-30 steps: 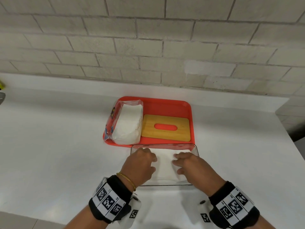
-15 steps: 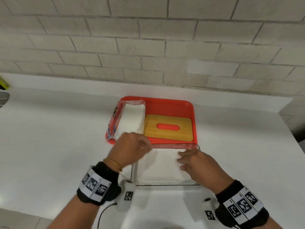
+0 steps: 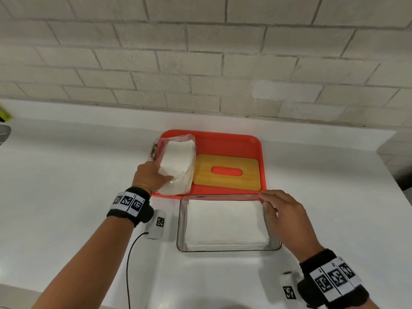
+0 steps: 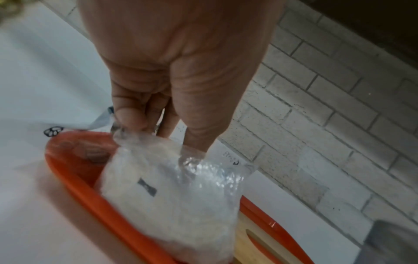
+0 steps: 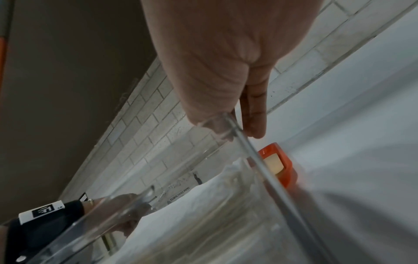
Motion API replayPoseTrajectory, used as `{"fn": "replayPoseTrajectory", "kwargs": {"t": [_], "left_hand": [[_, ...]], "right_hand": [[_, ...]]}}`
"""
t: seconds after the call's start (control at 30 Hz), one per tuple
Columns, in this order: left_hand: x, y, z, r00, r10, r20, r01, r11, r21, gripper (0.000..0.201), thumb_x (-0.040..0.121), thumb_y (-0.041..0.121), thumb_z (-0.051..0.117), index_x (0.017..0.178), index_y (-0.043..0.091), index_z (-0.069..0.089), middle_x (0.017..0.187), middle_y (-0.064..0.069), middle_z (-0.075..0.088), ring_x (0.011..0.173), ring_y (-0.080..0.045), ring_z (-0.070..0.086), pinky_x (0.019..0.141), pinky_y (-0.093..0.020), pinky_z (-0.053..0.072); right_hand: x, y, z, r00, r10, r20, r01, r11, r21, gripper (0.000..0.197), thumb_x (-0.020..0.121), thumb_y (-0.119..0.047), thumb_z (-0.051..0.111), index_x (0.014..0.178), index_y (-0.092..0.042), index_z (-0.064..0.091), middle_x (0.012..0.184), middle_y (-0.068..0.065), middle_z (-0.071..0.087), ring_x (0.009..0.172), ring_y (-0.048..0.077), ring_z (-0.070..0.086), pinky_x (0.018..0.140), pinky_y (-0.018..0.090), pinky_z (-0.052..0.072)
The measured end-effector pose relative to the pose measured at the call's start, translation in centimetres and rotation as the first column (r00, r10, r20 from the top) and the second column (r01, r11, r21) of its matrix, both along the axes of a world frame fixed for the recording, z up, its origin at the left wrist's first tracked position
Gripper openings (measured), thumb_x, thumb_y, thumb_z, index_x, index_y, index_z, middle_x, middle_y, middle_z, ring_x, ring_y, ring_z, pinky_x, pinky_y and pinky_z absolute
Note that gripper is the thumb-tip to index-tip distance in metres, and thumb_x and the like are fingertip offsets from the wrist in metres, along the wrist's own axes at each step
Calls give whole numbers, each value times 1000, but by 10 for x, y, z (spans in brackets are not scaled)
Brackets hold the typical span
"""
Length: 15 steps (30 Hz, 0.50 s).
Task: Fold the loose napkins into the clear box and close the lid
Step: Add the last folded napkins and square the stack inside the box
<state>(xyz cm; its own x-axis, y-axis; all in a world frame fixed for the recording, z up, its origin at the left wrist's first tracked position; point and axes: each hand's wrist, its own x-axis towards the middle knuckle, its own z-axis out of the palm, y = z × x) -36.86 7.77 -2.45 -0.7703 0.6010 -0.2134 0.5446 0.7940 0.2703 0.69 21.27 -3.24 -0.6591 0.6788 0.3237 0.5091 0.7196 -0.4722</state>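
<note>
A person stands at a white counter (image 3: 66,197), both wrists strapped with black bands bearing coded markers. The left hand (image 3: 150,178) reaches onto an orange tray (image 3: 225,141) and grips the near end of a clear plastic bag of napkins (image 3: 177,162); the left wrist view shows the thumb (image 4: 130,114) and fingers pinching the crinkled film at the bag's opening. The bag lies along the tray's left side, just beside a wooden lid (image 3: 227,172) (an oval slot cut through its middle shows the orange beneath), which rests flat on the tray and is not yet on the box.

The clear box (image 3: 181,221) sits on the counter directly in front of the tray, its far edge touching or nearly touching the tray's near rim. Inside lies a neat white stack of napkins (image 3: 225,224), filling most of the floor. The right hand (image 3: 287,217) rests at the box's right wall, fingers extended and relaxed rather than curled, with the fingertips (image 3: 265,194) at the far right corner; the right wrist view shows the thumb against the transparent rim. A pale brick wall (image 3: 200,63) backs the counter.
</note>
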Motion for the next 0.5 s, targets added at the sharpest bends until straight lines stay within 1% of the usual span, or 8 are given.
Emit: {"fn": "replayPoseTrajectory", "kwargs": {"t": [0.07,0.13,0.17,0.27,0.3,0.37,0.43,0.5], "left_hand": [[-1,4,-4,1000,7,-25,-7,1000,-10,63,81,58,78,118,9,62,104,-8,71,86,-24,60,79,-30,53],[-1,6,-5,1000,24,-18,-24,1000,10,63,80,57,80,117,9,63,98,-6,68,84,-24,59,79,-31,54],[-1,7,-5,1000,29,-10,-28,999,18,61,80,55,81,117,10,64,99,-5,69,86,-25,61,81,-31,55],[0,7,-2,996,73,56,-78,993,88,56,79,45,86,121,11,70,116,-9,72,103,-29,67,90,-33,54],[0,7,-2,993,89,75,-98,988,117,54,78,43,87,120,12,72,117,-8,73,103,-28,67,90,-33,53],[0,6,0,989,105,105,-119,983,137,49,77,41,87,116,14,75,114,-8,74,100,-27,68,90,-32,54],[-3,5,0,979,139,147,-162,974,156,46,76,41,88,112,14,76,110,-7,75,101,-28,70,92,-35,58],[-4,5,0,961,176,214,-216,959,182,43,76,41,88,107,13,77,104,-7,75,98,-29,70,90,-37,59]], "right_hand": [[0,0,-1,1000,-7,-15,7,1000,-18,33,92,1,68,120,-15,77,119,-5,73,103,15,71,91,34,60],[-1,-1,-1,1000,-8,-10,8,1000,-15,35,92,2,68,120,-16,77,119,-5,73,102,15,71,92,33,59],[-1,-1,-2,1000,-7,-8,7,1000,-12,35,91,3,68,120,-16,77,119,-5,73,102,15,71,92,32,59],[-2,0,-2,1000,-9,2,9,1000,-7,35,91,3,69,120,-15,77,120,-5,73,105,15,70,93,33,59],[-2,0,-2,1000,-10,7,10,1000,-4,35,91,2,69,120,-16,77,120,-5,73,106,15,70,94,33,59],[-2,0,-2,1000,-12,12,12,1000,4,35,91,2,69,120,-16,77,120,-5,74,106,16,71,93,33,59],[-3,-1,-2,1000,-14,11,14,1000,10,35,90,3,70,120,-15,77,120,-4,74,105,17,71,91,35,60],[-3,-1,-2,1000,-13,12,13,1000,19,35,90,3,70,119,-15,77,120,-4,74,105,18,71,91,34,60]]}}
